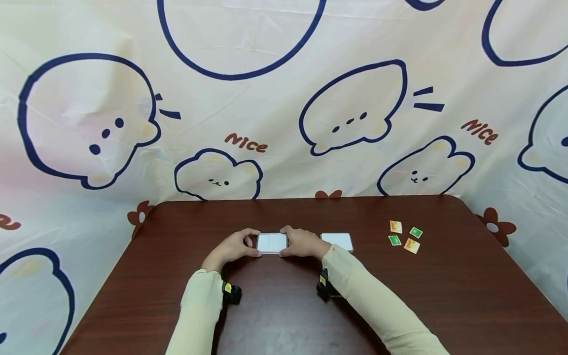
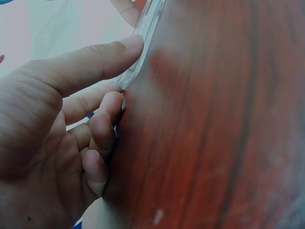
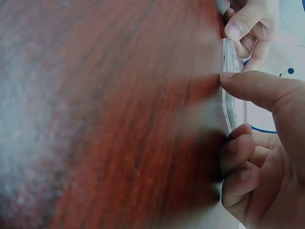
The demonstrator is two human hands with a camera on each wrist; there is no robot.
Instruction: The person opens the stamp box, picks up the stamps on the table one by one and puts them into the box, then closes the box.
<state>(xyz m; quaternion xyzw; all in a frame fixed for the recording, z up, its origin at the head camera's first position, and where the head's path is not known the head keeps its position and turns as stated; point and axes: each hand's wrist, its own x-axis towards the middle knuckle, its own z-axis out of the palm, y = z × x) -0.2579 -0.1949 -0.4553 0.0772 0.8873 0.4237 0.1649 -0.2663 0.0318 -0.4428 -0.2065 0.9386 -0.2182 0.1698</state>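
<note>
A shallow clear plastic case (image 1: 271, 243), whitish on top, lies on the dark wooden table in the head view. My left hand (image 1: 234, 247) pinches its left end, thumb on the near edge and fingers at the far side. At the right end, my right hand (image 1: 302, 243) grips the case the same way. The left wrist view shows the left thumb (image 2: 100, 62) against the clear rim (image 2: 131, 71). From the right wrist, the right thumb (image 3: 252, 88) presses the case's side (image 3: 228, 102). What is inside the case cannot be made out.
A flat white rectangle with rounded corners (image 1: 338, 240) lies just right of my right hand, partly behind the wrist. Farther right are two small orange squares (image 1: 396, 226) and two small green squares (image 1: 416, 232). A printed cloth (image 1: 284, 172) hangs behind the table (image 1: 186, 217).
</note>
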